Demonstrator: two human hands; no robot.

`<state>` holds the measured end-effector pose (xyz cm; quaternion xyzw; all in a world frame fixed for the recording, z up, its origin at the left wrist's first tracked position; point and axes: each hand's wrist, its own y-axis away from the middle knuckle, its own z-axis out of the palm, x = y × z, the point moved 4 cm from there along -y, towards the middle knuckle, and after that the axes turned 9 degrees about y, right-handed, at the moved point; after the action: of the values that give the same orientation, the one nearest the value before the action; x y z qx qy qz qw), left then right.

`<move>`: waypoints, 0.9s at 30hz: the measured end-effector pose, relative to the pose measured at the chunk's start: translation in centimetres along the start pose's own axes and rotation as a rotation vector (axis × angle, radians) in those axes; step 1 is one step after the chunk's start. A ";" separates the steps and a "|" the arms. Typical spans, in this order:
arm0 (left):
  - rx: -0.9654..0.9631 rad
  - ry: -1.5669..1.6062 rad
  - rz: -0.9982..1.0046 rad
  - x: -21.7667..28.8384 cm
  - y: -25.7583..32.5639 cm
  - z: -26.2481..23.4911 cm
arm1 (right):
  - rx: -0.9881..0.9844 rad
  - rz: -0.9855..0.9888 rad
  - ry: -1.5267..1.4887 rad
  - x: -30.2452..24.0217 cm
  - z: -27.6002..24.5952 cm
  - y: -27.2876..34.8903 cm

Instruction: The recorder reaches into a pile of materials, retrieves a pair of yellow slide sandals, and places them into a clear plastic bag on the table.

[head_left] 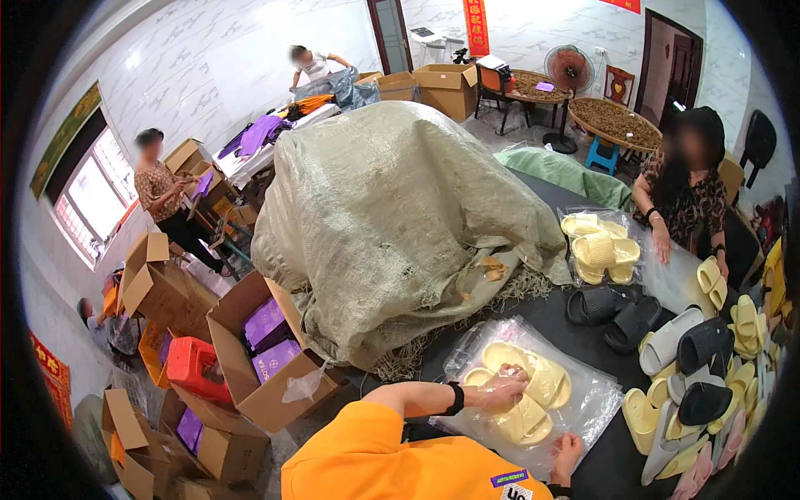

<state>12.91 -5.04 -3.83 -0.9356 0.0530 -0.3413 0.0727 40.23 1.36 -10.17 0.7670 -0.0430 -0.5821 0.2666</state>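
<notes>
Pale yellow slippers (546, 385) lie bunched together on a stack of clear plastic bags (596, 392), on the dark table in front of me. Whether they are inside the top bag is hard to make out. My left hand (503, 388), with a black band at its wrist, reaches over them, its fingers curled on a yellow slipper. At the near edge of the plastic, my right hand (567, 455) has its fingers bent together on the bag. Two black slippers (631, 323) lie just beyond the bags.
A heap of loose slippers (702, 400) lies at right. Bagged yellow slippers (604, 248) lie farther back, near a seated person (682, 179) handling another pair. A large covered pile (392, 225) blocks the middle. Open cartons (267, 358) with purple packages stand left; other people work behind.
</notes>
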 end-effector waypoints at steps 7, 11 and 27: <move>0.132 0.053 -0.078 -7.4 3.0 0.3 | -0.017 -0.012 0.017 -1.1 -2.8 2.6; 0.328 0.323 -0.179 -14.7 4.0 3.0 | -0.041 -0.022 -0.056 -5.7 -0.4 0.7; 0.132 -0.154 0.103 -4.2 1.9 -0.8 | -0.083 0.147 0.197 -5.9 -2.0 -2.6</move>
<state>9.05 -6.35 -6.20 -0.9484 0.0725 -0.2668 0.1554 39.55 6.56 -5.88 0.8034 -0.0486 -0.4842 0.3431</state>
